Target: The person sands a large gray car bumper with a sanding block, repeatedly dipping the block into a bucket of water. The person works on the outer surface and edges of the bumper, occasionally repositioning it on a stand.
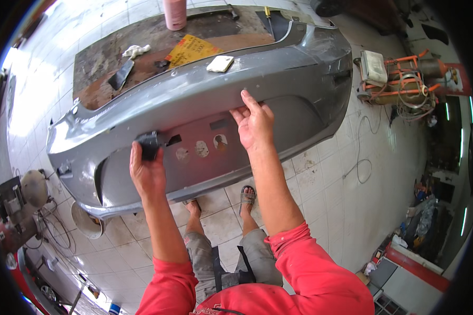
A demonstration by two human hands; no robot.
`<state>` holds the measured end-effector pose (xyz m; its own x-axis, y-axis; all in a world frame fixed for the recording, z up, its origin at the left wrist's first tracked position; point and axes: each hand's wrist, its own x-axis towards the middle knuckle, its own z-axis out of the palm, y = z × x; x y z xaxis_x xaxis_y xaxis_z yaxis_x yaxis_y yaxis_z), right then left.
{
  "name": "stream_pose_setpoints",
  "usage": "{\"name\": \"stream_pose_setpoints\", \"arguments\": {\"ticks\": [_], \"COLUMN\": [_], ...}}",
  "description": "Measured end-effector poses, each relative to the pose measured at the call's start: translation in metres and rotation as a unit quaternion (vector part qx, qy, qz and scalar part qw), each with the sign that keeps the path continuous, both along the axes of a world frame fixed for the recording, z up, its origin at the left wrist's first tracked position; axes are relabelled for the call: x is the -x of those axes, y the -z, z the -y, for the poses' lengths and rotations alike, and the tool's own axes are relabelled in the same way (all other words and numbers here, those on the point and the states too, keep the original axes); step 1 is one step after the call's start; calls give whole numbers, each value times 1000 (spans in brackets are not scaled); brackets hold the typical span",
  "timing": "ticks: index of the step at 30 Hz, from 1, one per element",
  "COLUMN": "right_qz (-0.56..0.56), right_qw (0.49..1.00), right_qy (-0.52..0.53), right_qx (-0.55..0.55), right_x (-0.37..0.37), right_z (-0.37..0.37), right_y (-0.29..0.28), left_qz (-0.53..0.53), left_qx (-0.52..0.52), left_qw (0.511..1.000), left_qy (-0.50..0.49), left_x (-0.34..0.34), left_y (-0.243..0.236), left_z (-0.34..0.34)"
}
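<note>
A large grey car bumper [194, 84] lies across in front of me, with a dull recessed panel holding several cut-outs. My left hand [148, 170] is closed on a small black pad [149, 145], which looks like folded sandpaper, against the left part of the recess. My right hand [254, 123] rests near the ridge above the recess. Its thumb and fingers are apart, the fingertips touching the bumper, and nothing shows in them. A white block [220, 64] sits on the bumper's upper face, away from both hands.
Behind the bumper, a worn board [110, 50] bears a yellow sandpaper sheet [193, 50], a dark scraper-like piece [121, 75], a white crumpled rag [135, 51], a pink bottle [175, 14] and a screwdriver [268, 20]. An orange-framed machine [412, 76] stands right; a bucket [87, 220] stands lower left.
</note>
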<state>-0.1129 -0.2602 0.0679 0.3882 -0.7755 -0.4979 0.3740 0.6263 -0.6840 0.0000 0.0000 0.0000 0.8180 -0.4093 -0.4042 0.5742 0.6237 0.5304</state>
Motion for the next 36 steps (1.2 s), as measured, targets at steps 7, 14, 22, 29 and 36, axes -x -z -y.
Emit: {"name": "stream_pose_setpoints", "arguments": {"ticks": [7, 14, 22, 29, 36], "right_qz": [-58, -328, -445, -382, -283], "right_qw": [996, 878, 369, 280, 266], "right_qy": [-66, -283, -323, -486, -534], "right_qx": [33, 204, 750, 735, 751], "right_x": [-35, 2, -37, -58, -89], "right_z": [13, 29, 76, 111, 120], "right_y": [34, 16, 13, 7, 7], "left_qz": [-42, -80, -31, 43, 251], "left_qx": [-90, -133, -73, -348, -690], "left_qw": [995, 988, 989, 933, 539], "left_qy": [-22, -3, 127, -81, -413], "left_x": [-42, -50, -43, -48, -138], "left_y": [5, 1, -16, -38, -30], "left_z": [32, 48, 16, -116, -63]}}
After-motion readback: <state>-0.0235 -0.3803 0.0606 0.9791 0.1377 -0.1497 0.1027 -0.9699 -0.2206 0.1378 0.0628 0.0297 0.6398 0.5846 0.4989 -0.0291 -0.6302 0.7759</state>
